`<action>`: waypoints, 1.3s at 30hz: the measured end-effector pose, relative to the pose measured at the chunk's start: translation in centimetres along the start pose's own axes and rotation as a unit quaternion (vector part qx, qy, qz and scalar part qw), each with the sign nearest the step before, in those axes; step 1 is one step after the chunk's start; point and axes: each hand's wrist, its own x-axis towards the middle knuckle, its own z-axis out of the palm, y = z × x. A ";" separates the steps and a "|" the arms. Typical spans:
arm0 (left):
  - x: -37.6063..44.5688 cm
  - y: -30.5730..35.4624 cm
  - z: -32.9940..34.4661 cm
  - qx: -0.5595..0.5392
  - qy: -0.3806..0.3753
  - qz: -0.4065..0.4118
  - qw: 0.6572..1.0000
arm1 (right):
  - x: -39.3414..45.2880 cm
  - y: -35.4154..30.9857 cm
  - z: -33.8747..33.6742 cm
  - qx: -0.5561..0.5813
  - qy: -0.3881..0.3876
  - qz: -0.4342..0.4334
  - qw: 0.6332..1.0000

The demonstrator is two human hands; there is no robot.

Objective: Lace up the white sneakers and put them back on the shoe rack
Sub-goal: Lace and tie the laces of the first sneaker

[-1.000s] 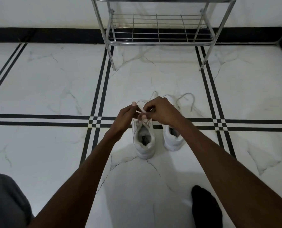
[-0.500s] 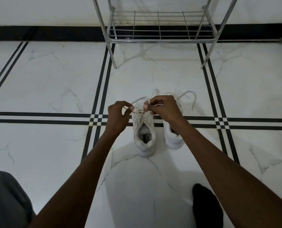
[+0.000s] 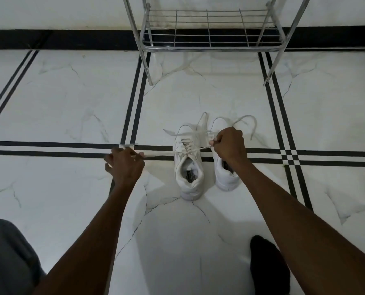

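Observation:
Two white sneakers stand side by side on the floor, heels toward me. The left sneaker (image 3: 189, 175) has its lace (image 3: 160, 154) crossed through the eyelets and drawn taut to both sides. My left hand (image 3: 124, 165) grips one lace end well left of the shoe. My right hand (image 3: 229, 145) grips the other end above the right sneaker (image 3: 226, 177), hiding its front. Loose lace (image 3: 247, 122) lies curled on the floor beyond the shoes. The metal shoe rack (image 3: 211, 46) stands against the far wall with its low wire shelf bare.
The white marble floor (image 3: 70, 103) has black inlay stripes crossing under the shoes. My foot in a black sock (image 3: 266, 265) rests at the lower right, and my grey-clad knee (image 3: 7, 256) is at the lower left. A black skirting runs along the wall.
My hands were close together over the left sneaker; they have pulled apart, the left hand swinging far left, drawing the lace tight.

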 end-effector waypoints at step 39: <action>-1.7 5.0 3.2 0.093 -0.084 0.257 0.958 | -1.5 -0.7 2.1 -0.014 -0.131 -0.158 0.979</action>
